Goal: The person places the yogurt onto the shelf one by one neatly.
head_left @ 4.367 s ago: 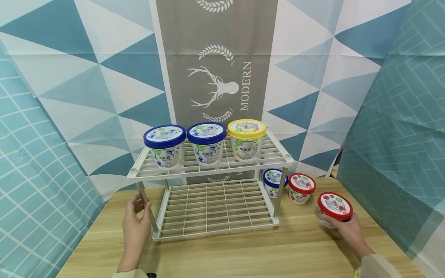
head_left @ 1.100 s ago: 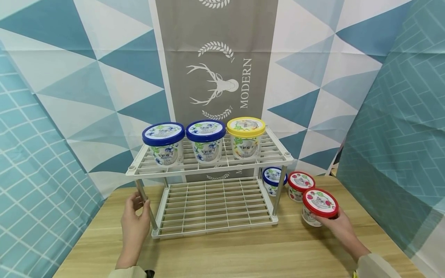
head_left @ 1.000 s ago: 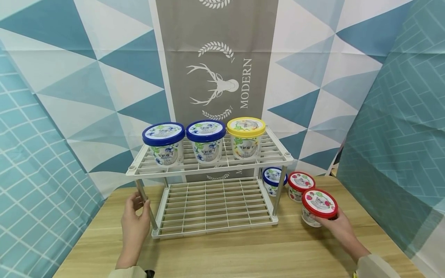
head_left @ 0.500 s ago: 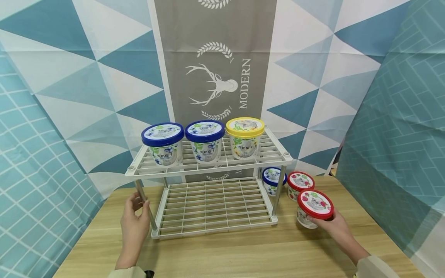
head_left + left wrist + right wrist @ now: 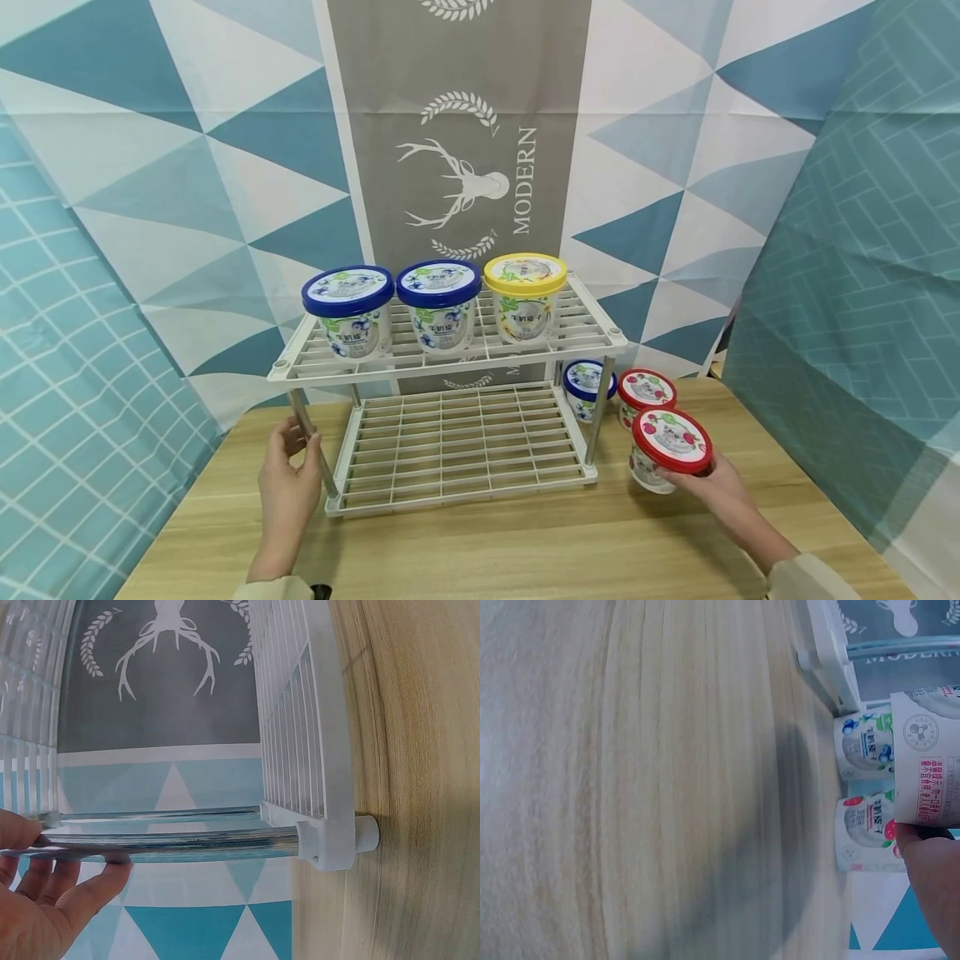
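My left hand (image 5: 288, 496) holds the front left metal post (image 5: 187, 844) of a white two-tier rack (image 5: 450, 500), fingers and thumb round it in the left wrist view. At the right, my right hand (image 5: 723, 500) grips a red-lidded ice cream tub (image 5: 671, 442) by its side. The tub tilts slightly and partly overlaps a second red-lidded tub (image 5: 647, 390) behind it. In the right wrist view the held tub's white wall (image 5: 930, 765) shows close up, with a hand-shaped shadow on the table below. My right fingers are mostly hidden behind the tub.
On the rack's top shelf stand two blue-lidded tubs (image 5: 348, 312) (image 5: 442, 304) and a yellow-lidded tub (image 5: 527, 296). Another blue-lidded tub (image 5: 585, 387) stands on the wooden table (image 5: 480, 550), behind the rack's right post. Patterned cloth (image 5: 637, 108) hangs behind.
My right hand has carried the red-lidded tub leftwards, toward the rack, from the table's right side. My left hand stays on the post.
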### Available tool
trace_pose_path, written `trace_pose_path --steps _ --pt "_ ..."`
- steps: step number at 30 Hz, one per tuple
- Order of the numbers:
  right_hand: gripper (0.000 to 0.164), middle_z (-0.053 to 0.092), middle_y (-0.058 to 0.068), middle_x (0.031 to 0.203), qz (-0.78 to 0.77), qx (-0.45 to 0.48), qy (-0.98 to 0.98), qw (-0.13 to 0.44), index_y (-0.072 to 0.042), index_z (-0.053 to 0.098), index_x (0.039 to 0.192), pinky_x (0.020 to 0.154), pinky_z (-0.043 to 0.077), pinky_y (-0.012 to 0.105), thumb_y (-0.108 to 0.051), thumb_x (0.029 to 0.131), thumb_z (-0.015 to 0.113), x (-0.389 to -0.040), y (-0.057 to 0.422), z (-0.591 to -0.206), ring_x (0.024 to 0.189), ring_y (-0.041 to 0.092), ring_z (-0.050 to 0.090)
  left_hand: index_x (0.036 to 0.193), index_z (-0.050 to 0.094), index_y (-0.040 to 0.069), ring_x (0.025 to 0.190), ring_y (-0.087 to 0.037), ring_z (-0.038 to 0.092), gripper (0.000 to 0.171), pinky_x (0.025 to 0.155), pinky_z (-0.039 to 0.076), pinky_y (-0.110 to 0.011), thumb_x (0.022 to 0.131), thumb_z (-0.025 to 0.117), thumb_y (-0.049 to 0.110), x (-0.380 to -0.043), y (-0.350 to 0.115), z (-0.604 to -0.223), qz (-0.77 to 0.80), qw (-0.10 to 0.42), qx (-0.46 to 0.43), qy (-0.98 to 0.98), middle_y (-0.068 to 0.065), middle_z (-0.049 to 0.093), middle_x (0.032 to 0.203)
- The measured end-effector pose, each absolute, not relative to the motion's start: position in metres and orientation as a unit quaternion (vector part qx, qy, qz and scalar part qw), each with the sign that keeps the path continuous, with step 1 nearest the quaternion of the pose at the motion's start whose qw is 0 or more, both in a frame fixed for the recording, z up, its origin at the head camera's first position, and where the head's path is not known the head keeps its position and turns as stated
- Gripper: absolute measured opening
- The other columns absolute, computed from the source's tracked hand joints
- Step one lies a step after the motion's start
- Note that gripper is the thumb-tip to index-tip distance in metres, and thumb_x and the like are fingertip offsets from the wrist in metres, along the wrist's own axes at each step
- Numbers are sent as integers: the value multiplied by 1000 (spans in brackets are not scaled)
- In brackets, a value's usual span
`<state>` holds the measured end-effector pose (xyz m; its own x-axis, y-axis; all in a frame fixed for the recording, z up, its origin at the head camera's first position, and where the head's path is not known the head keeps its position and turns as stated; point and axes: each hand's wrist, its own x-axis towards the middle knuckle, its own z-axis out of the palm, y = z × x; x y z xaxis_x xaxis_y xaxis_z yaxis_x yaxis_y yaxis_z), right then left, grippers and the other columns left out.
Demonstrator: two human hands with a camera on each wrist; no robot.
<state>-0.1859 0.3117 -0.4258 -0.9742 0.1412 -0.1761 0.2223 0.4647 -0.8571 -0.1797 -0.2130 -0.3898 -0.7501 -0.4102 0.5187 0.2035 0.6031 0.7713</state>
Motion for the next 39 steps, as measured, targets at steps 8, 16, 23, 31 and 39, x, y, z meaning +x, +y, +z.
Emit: trace_pose_path --steps 8,16,23,31,39 --pt "99 23 28 148 -516 96 850 49 2 8 147 103 36 58 -42 83 69 -185 303 -421 133 46 28 127 43 -3 102 -35 58 35 66 30 8 94 52 7 -181 -215 -391 -440 347 63 -826 -24 59 113" --pt "96 26 28 147 -515 83 852 51 3 10 146 103 36 58 -39 83 69 -185 298 -422 133 46 29 126 44 -3 100 -34 59 35 66 30 8 94 53 7 -182 -216 -392 -434 355 58 -826 -23 60 111" --pt "95 27 28 147 -516 72 852 56 3 12 146 102 37 57 -36 82 71 -184 293 -421 133 46 29 126 44 -4 98 -34 59 35 66 30 8 93 54 5 -181 -216 -392 -428 362 56 -826 -24 61 110" --pt "91 31 29 145 -521 53 850 58 3 16 145 99 44 51 -32 82 71 -181 287 -421 131 46 33 125 44 -4 99 -35 59 35 66 29 7 93 54 5 -182 -215 -391 -432 358 57 -826 -24 61 111" --pt "88 36 28 142 -517 40 853 57 3 22 143 94 48 47 -31 80 74 -179 278 -421 128 45 38 125 44 -3 99 -36 60 35 65 32 6 93 54 6 -181 -216 -392 -429 358 54 -828 -23 61 110"
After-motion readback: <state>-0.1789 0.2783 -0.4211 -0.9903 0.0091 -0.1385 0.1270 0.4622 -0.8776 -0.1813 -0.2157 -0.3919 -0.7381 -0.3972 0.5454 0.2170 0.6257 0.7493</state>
